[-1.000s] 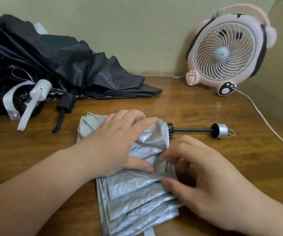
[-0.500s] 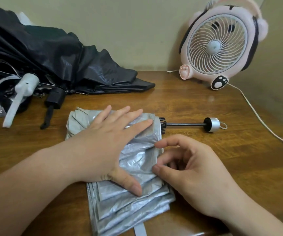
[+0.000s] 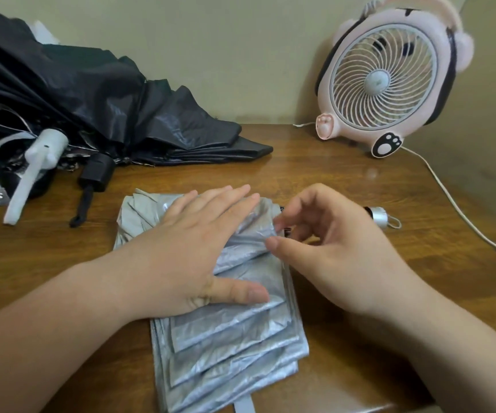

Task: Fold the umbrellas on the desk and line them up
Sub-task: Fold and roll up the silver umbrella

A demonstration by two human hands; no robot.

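The silver umbrella (image 3: 234, 338) lies on the desk (image 3: 315, 174), shaft running left-right, handle (image 3: 377, 216) at the right; the left hand (image 3: 193, 257) presses flat on its canopy, fingers straight; the right hand (image 3: 339, 251), nearer the handle, pinches a pleat's right edge.

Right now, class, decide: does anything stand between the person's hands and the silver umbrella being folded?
Nothing visible does. The left hand presses flat on the silver umbrella; the right hand appears to pinch a pleat at its edge.
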